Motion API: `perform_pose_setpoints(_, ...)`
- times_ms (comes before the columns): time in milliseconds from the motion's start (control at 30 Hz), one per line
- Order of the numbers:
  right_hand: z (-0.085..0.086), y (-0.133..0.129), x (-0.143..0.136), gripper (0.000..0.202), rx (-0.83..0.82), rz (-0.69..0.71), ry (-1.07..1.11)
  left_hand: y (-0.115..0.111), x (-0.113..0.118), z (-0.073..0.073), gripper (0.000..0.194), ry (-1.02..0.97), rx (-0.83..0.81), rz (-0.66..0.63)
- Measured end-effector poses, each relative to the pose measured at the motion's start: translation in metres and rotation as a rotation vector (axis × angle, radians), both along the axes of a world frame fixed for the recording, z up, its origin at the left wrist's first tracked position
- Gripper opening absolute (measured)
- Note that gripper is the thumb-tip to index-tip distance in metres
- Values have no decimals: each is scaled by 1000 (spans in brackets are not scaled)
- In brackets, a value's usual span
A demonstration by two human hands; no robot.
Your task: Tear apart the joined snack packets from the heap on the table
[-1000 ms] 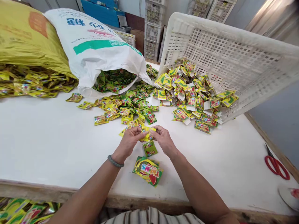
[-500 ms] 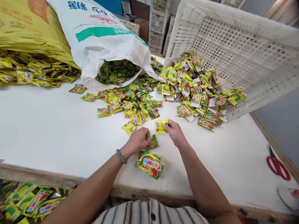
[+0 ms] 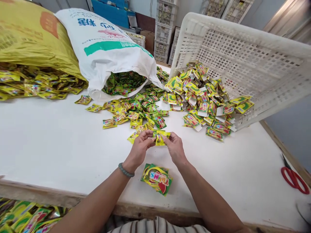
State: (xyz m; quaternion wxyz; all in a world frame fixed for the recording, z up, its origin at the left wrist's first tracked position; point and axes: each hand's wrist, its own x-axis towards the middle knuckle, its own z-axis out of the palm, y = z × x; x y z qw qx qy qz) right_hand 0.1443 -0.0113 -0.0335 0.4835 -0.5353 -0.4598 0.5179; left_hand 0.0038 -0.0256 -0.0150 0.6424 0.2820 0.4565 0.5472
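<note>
My right hand (image 3: 177, 149) pinches a small yellow sachet (image 3: 160, 138) by its right end, thumb on top. My left hand (image 3: 140, 148), with a beaded bracelet (image 3: 126, 170) on the wrist, is closed at the sachet's left end. A green sachet (image 3: 154, 133) shows there, mostly hidden behind the yellow one and my fingers. Below the hands, flat "TWINS" cartons (image 3: 157, 178) lie overlapping on the white table (image 3: 97, 155). Just beyond my left hand spreads a pile of loose yellow sachets (image 3: 120, 118) and green sachets (image 3: 159, 121).
A white sack (image 3: 116, 53) spills green sachets; a yellow sack (image 3: 29, 35) stands left of it. On the right, a tipped white crate (image 3: 243, 51) spills small cartons (image 3: 204, 97). Red-handled scissors (image 3: 293, 178) lie near the right edge. More cartons (image 3: 31, 216) sit below the table's front left.
My hands have come together, bringing the green sachet up against the yellow one. The green sachet has left its place above the cartons. The camera view has tilted slightly upward.
</note>
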Motion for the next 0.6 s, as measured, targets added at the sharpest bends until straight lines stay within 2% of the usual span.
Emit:
perform_pose_setpoints(67, 2, 0, 0, 29, -1, 1, 20, -1, 0, 1, 42, 16, 4, 5)
perform_pose_setpoints(167, 11, -3, -1, 36, -105, 34, 174, 0, 2, -1, 47, 62, 12, 34)
perform_pose_setpoints(267, 17, -4, -3, 44, -202, 169, 272, 2, 2, -2, 52, 54, -11, 5)
perform_pose_setpoints(333, 18, 2, 4, 41, -195, 212, 262, 3, 1, -1, 57, 85, -27, -39)
perform_pose_setpoints(400, 18, 17, 22, 40, -122, 85, 196, 5, -1, 1, 62, 144, -44, -77)
perform_pose_setpoints(533, 23, 64, 91, 40, 136, -405, -103, 7, -4, 4, 64, 247, -106, -110)
perform_pose_setpoints(600, 27, 87, 125, 42, 156, -419, -199, 8, -5, 4, 61, 276, -111, -117)
